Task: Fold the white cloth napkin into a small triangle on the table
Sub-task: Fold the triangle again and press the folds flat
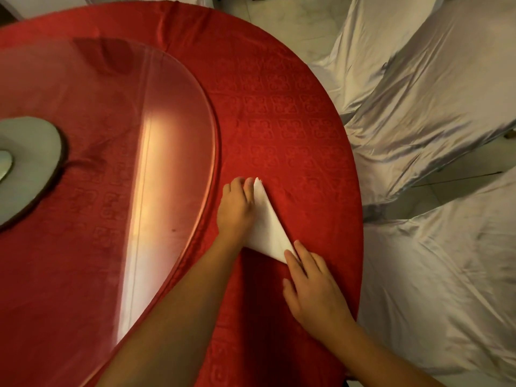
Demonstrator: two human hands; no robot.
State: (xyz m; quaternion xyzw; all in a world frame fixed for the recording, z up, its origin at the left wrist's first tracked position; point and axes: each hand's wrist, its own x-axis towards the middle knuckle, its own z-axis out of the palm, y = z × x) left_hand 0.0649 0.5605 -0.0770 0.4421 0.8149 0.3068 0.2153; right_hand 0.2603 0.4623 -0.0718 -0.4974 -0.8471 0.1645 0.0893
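The white cloth napkin (pixel 269 227) lies folded as a narrow triangle on the round table's red tablecloth (pixel 293 129), near the right edge. My left hand (pixel 237 210) lies flat over the napkin's left side, fingertips up at its far tip. At the near corner my right hand (pixel 310 286) presses down with straight fingers. Part of the napkin is hidden under my left hand.
A round glass turntable (pixel 111 163) covers the table's middle, its rim just left of my left hand. A grey disc (pixel 28 169) sits at its centre. Chairs in silvery satin covers (pixel 418 121) crowd the table's right side.
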